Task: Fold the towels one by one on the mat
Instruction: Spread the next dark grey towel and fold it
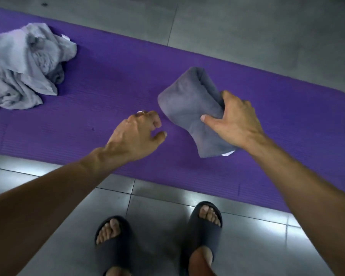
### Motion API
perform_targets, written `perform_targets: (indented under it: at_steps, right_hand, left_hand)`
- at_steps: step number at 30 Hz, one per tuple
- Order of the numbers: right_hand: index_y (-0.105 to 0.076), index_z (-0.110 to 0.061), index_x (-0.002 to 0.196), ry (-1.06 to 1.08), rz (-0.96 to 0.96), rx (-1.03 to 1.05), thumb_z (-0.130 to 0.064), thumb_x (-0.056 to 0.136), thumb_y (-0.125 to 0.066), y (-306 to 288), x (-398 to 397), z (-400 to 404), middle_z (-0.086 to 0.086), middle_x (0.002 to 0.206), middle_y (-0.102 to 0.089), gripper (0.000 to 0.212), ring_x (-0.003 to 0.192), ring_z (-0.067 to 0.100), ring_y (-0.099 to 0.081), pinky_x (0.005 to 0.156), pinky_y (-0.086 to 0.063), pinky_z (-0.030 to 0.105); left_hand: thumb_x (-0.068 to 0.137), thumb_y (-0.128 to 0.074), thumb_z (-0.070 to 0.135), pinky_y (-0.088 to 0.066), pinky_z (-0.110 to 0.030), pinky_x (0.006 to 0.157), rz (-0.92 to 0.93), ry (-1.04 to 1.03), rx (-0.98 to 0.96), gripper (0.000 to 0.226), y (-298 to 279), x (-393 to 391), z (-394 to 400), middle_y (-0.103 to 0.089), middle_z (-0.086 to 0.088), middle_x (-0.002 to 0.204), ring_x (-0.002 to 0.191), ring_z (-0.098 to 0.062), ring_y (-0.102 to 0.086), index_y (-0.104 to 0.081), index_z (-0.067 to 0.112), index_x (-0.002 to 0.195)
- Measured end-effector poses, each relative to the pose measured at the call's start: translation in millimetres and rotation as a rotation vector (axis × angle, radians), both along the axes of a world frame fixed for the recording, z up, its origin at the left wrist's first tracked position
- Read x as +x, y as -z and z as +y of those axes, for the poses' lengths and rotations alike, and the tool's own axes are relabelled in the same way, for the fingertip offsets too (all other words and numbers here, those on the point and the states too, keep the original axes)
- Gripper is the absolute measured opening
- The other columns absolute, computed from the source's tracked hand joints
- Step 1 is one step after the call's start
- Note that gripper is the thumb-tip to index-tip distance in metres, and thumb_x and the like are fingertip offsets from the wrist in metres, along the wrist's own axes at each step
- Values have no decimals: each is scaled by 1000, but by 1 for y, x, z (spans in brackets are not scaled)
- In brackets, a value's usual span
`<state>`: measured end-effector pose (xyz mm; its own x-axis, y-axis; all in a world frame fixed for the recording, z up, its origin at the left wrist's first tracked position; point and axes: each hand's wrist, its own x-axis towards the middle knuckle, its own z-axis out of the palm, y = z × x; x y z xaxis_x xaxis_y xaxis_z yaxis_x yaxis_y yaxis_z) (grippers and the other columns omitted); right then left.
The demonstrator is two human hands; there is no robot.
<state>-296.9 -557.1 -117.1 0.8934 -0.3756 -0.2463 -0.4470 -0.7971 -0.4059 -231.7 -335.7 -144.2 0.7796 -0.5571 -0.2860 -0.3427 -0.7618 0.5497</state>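
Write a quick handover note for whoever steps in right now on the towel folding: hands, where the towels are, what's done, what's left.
Right hand: grips the folded dark grey towel at its right edge, over the purple mat.
Left hand: holds nothing, fingers loosely curled, just left of that towel and not touching it.
Pile of unfolded light grey towels: crumpled at the mat's left end.
Done: one towel folded.
Left: set the folded towel down, then probably take towels from the pile and fold them one at a time. How many are in the pile cannot be told.
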Motion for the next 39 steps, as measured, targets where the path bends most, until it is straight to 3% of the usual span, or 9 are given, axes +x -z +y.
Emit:
perform_targets:
  at_steps: [6,11,16,20,28,39]
  right_hand:
    - [-50,-19,98,170,-46,2,-50,77,-67,-149,-34,-24,3,90,-67,41,86,32,-63,74,-54,45]
    - [-49,-18,103,250,-68,-73,-47,81,-66,-280,-76,-63,3,91,-65,40,89,33,-63,70,-50,38]
    - [-46,-19,101,270,-91,-132,-45,84,-65,-384,-132,-122,4,93,-64,36,91,35,-62,66,-42,35]
    - [-39,-22,92,287,-120,-139,-43,85,-64,-447,-185,-179,0,87,-59,33,88,33,-62,63,-37,33]
    - [-39,-21,92,241,-149,-226,-42,85,-63,-548,-259,-297,2,94,-65,33,86,31,-63,63,-34,31]
    - [-37,-20,90,342,-237,-278,-39,85,-64,-640,-257,-466,3,92,-63,33,84,31,-63,63,-42,34]
  left_hand:
    - [86,-63,42,-52,-38,81,-43,191,42,24,-147,-23,-35,-61,7,97,89,-19,-64,-60,24,101]
    - [88,-57,46,-51,-34,81,-129,381,106,28,-269,-48,-84,-62,9,103,95,-20,-64,-58,26,108]
    - [89,-56,47,-50,-34,82,-185,420,79,29,-369,-91,-157,-62,9,105,93,-20,-63,-58,27,110]
    - [90,-55,48,-49,-31,85,-194,446,81,31,-429,-142,-227,-62,9,108,97,-18,-63,-57,28,113]
    - [91,-49,50,-48,-32,88,-258,499,98,35,-523,-219,-353,-59,9,114,106,-20,-61,-52,30,119]
    - [92,-49,50,-50,-32,81,-371,503,46,32,-619,-195,-523,-60,8,105,99,-19,-62,-55,27,114]
